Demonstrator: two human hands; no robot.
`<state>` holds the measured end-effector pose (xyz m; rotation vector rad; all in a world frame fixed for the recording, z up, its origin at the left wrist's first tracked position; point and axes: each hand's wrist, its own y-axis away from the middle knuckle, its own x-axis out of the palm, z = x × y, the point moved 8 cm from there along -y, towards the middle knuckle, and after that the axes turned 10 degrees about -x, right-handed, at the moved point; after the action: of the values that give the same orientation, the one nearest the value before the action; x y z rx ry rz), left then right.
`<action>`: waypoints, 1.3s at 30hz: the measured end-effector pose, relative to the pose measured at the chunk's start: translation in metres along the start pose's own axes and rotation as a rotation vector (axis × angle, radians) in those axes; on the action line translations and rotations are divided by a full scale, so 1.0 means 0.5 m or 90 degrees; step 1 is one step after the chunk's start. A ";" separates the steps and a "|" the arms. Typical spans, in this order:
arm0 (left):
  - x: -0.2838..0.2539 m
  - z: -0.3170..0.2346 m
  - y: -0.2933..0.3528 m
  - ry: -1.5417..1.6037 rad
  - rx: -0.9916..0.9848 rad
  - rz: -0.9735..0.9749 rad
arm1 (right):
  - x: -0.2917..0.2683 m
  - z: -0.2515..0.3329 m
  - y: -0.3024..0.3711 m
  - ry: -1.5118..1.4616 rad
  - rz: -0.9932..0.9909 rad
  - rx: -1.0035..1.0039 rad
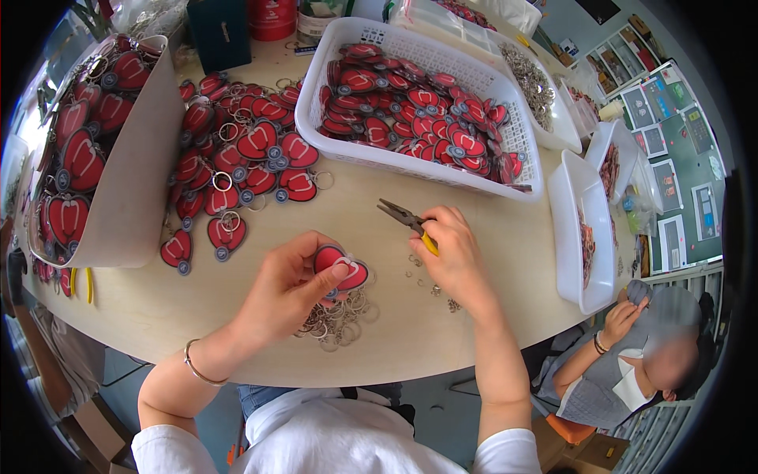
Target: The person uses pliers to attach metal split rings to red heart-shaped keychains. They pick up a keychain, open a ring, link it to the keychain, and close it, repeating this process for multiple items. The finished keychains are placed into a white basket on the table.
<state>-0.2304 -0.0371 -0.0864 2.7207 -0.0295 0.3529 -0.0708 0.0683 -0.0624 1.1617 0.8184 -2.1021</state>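
Observation:
Pinched between the thumb and fingers of my left hand (286, 283) is a red, heart-shaped keychain charm (353, 271) with a grey edge. Just below it lies a pile of silver key rings (335, 322). My right hand (450, 251) is wrapped round yellow-handled pliers (403, 214), whose dark jaws point up and left, apart from the charm. Small loose jump rings (414, 275) are scattered on the table under my right hand. Finished-looking red keychains with rings (257, 142) are heaped beyond my left hand.
A white basket (418, 162) full of red charms stands at the far middle. A tilted beige bin (130, 189) of keychains is on the left. White trays (583, 237) line the right side of the table (379, 340). A seated person (608, 371) is at the right.

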 end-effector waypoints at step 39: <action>0.596 -0.185 -0.131 -0.708 0.600 0.275 | -0.102 0.044 0.377 -0.014 -0.538 0.112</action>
<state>0.0403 0.0679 0.0449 3.3494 -0.9598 -1.4013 0.0799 -0.0572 -0.0510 0.9592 1.2928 -2.9016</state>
